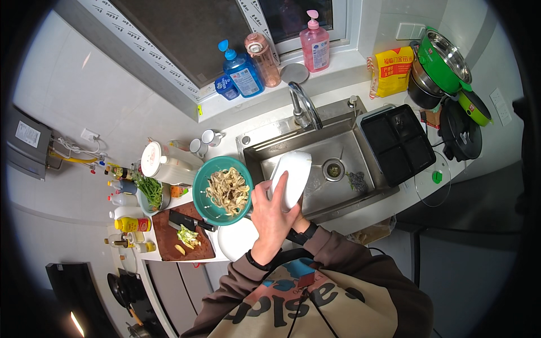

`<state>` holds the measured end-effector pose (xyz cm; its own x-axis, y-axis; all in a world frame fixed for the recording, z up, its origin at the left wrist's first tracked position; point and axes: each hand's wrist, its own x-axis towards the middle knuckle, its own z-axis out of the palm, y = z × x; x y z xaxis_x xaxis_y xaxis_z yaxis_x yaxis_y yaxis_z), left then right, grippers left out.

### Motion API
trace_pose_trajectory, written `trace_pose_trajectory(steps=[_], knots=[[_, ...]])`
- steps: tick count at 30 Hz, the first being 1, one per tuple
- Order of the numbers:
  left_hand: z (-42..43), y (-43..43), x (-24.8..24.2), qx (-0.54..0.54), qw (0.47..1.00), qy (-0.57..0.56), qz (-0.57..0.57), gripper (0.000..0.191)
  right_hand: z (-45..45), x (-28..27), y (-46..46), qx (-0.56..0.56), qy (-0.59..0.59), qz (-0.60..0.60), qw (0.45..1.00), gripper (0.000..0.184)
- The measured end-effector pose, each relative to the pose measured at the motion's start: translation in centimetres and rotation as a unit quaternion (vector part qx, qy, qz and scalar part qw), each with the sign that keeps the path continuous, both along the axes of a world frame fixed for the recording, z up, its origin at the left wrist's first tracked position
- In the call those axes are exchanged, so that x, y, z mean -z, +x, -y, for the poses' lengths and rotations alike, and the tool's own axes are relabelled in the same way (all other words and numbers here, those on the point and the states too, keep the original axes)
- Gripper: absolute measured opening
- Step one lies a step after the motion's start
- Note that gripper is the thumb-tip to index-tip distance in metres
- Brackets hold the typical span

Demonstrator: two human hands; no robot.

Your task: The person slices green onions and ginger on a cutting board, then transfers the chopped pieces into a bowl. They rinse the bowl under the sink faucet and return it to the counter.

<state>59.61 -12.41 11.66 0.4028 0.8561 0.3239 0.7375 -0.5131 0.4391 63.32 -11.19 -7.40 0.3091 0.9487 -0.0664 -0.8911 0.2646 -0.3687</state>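
Observation:
A white bowl (296, 175) is tipped on its side above the near left part of the stainless steel sink (317, 196). My left hand (270, 213) grips it, fingers spread along its outer side. Behind the bowl, my right hand (300, 222) shows only in part; its fingers are hidden, but it appears to support the bowl from the far side. Left of my hands stands a teal colander (199, 181) holding sliced mushrooms (228, 192). A white plate (236, 241) lies just below the colander, close to my left wrist.
A cleaver (184, 219) and chopped scallion (188, 237) lie on a wooden cutting board (165, 230). The faucet (305, 105) arches over the sink's back edge. A black divided tray (397, 143) covers the sink's right side. A steel wool scrubber (357, 181) lies near the drain (334, 170).

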Motion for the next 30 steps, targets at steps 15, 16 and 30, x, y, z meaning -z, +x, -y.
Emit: trace_pose_trajectory(steps=[15, 16, 30], knots=[[-0.7, -0.5, 0.7, -0.002, 1.0, -0.002, 0.009, 0.083, -0.3, -1.5, -0.4, 0.012, 0.013, 0.01, 1.0, 0.031], [-0.7, -0.5, 0.8, -0.002, 1.0, -0.002, 0.009, 0.083, -0.3, -1.9, -0.5, 0.012, 0.016, 0.01, 1.0, 0.031], [-1.1, -0.1, 0.7, 0.003, 0.997, -0.007, -0.079, 0.086, -2.3, -1.6, -5.6, -0.025, 0.248, -0.389, 0.887, 0.046]])
